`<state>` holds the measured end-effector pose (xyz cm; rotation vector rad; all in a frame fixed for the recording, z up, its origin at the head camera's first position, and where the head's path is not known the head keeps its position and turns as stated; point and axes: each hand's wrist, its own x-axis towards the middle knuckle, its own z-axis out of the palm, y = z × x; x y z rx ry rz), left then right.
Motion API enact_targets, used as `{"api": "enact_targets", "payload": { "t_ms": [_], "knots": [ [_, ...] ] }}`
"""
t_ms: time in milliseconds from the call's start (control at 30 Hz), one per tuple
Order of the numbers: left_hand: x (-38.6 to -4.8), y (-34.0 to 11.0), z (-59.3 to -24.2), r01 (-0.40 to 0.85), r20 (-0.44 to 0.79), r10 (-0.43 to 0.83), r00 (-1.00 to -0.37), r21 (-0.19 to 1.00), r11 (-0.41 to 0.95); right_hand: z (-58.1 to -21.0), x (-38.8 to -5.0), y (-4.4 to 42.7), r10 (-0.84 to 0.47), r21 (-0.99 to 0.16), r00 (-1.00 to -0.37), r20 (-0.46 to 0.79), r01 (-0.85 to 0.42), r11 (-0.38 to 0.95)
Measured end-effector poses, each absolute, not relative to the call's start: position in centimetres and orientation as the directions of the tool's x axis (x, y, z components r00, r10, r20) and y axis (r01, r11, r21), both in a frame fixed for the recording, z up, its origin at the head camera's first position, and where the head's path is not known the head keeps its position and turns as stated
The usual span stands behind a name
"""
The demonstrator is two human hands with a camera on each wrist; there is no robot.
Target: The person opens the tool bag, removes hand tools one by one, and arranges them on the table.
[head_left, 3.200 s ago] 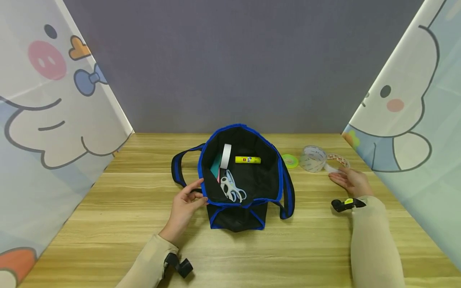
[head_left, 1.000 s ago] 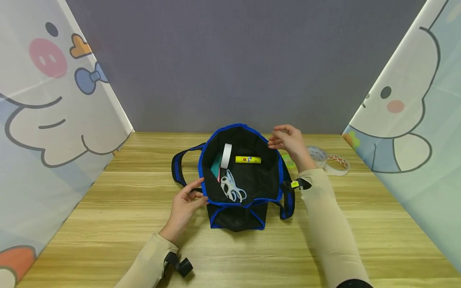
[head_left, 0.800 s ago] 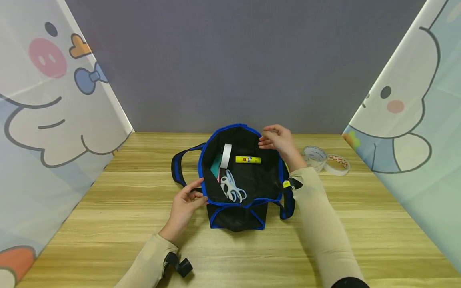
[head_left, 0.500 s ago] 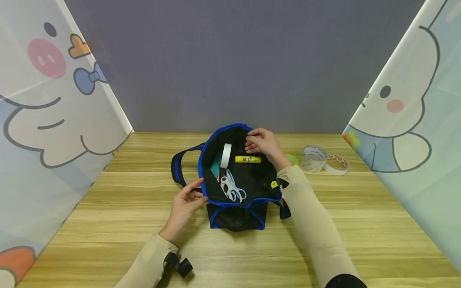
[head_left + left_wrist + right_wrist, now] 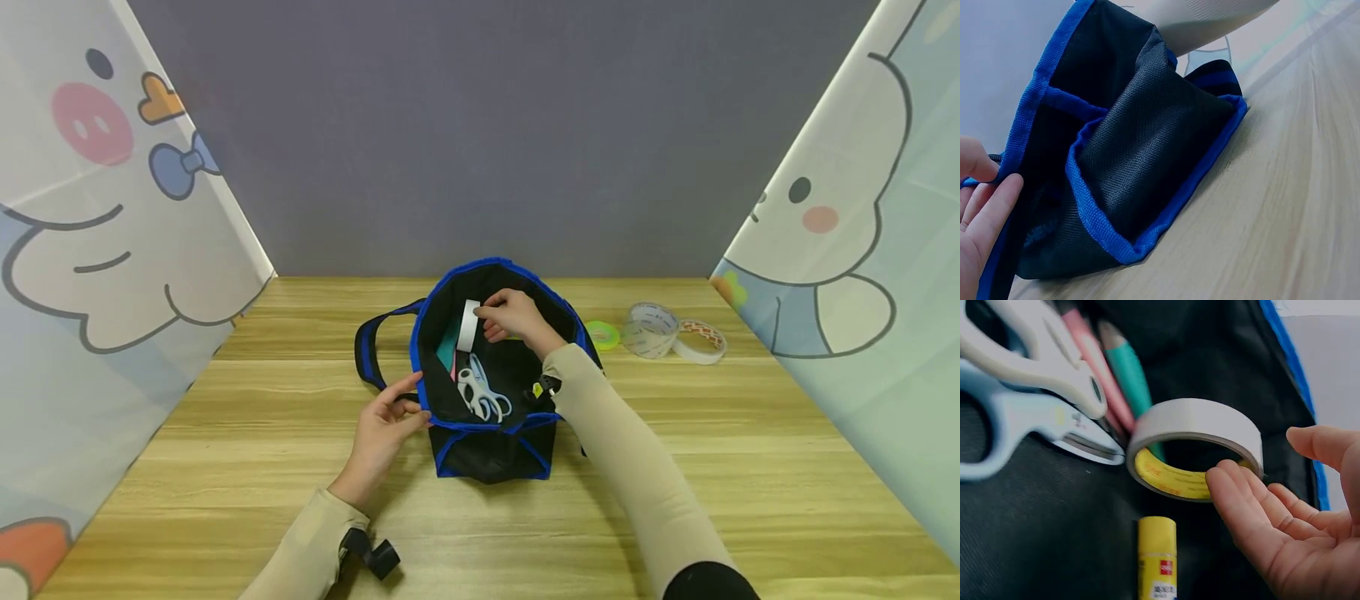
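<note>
A black bag with blue edging (image 5: 491,454) stands open on the table. The left hand (image 5: 380,433) pinches its left rim between thumb and fingers; the left wrist view shows that hand (image 5: 985,212) at the blue edge (image 5: 1029,119). Inside the bag, the right hand (image 5: 517,319) is at a white tape roll (image 5: 468,326). In the right wrist view the fingers of this hand (image 5: 1291,506) reach the opening of the roll (image 5: 1200,419), thumb apart from it; whether they touch is unclear. Scissors (image 5: 1035,419) and a yellow glue stick (image 5: 1157,550) lie beside it.
A green tape roll (image 5: 602,335), a clear tape roll (image 5: 651,332) and a white roll with a patterned core (image 5: 700,343) are on the table right of the bag. A grey panel (image 5: 495,142) stands behind. Pink and teal items (image 5: 1132,381) lie in the bag.
The right hand has moved left from the loose rolls, over the bag's right rim, to the white roll inside, partly covering the glue stick. The left hand stays at the rim.
</note>
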<state>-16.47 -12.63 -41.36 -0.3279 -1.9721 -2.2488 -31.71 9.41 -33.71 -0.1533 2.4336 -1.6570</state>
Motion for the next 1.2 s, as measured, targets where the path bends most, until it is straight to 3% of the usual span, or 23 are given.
{"api": "enact_targets", "payload": {
  "t_ms": [433, 1200],
  "knots": [
    [-16.4, -12.7, -41.4, 0.256, 0.263, 0.042, -0.964, 0.959, -0.120, -35.0, -31.8, 7.6, -0.167, -0.849, -0.980, -0.112, 0.006, 0.529],
    [-16.4, -12.8, -41.4, 0.254, 0.261, 0.040, -0.965, 0.959, -0.124, -35.1, -31.7, 9.8, -0.169, -0.883, -0.977, -0.131, 0.037, 0.469]
  ]
}}
